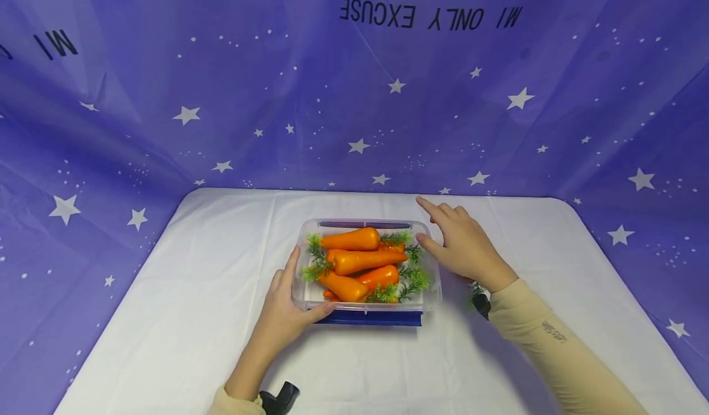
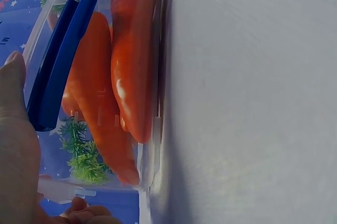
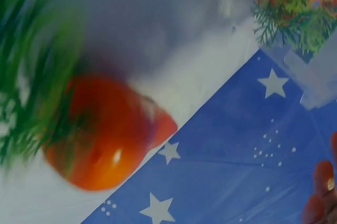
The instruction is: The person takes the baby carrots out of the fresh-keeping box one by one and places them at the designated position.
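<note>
A clear plastic food container (image 1: 437, 289) with a blue clip (image 1: 371, 318) along its front holds several carrots (image 1: 368, 261) with green leafy tops. My left hand (image 1: 285, 310) grips its front left corner, the thumb over the front rim and the fingers along the left end. In the left wrist view, carrots (image 2: 131, 61) show through the container's side. Just beyond the right end is my right hand (image 1: 462, 242), forefinger and thumb spread apart and holding nothing. Below that wrist lies another carrot (image 3: 100, 140), mostly hidden by the arm in the head view.
A white cloth (image 1: 183, 316) covers the table under the container. Behind and at both sides hangs a purple-blue curtain (image 1: 310, 95) with white stars and black lettering. Dark camera mounts (image 1: 279, 398) sit at both wrists.
</note>
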A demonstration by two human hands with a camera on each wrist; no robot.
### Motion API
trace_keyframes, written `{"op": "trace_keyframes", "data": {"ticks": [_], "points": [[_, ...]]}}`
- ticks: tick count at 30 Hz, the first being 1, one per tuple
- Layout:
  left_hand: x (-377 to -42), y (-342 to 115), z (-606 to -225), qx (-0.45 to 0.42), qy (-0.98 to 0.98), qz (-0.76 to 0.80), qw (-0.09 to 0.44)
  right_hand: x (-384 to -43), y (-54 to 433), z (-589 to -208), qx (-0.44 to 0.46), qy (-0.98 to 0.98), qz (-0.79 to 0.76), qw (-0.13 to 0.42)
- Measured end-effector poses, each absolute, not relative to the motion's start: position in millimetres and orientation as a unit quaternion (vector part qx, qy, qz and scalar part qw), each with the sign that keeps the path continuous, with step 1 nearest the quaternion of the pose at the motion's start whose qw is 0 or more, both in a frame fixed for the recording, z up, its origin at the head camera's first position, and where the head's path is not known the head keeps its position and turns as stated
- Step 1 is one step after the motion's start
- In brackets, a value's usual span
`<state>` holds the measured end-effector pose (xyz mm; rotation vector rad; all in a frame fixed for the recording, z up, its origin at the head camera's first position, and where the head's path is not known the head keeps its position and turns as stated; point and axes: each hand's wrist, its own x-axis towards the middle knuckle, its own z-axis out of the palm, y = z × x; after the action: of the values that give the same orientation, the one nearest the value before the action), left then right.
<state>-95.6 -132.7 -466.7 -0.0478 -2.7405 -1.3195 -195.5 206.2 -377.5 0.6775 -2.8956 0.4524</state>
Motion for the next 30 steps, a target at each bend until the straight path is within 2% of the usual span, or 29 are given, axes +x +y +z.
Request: {"op": "trace_keyframes", "data": {"ticks": [9, 23, 30], "points": [[-95, -134, -469, -0.028, -0.881, -0.471, 0.035, -198, 195, -381, 0.252, -0.957, 0.144, 0.029], [-96, -135, -471, -0.026, -0.879, -0.474, 0.044, -197, 163, -385, 0.347, -0.931, 0.109, -0.029], [-96, -135, -471, -0.029, -0.878, -0.477, 0.043, -199, 152, -394, 0.383, -0.919, 0.092, -0.016]]}}
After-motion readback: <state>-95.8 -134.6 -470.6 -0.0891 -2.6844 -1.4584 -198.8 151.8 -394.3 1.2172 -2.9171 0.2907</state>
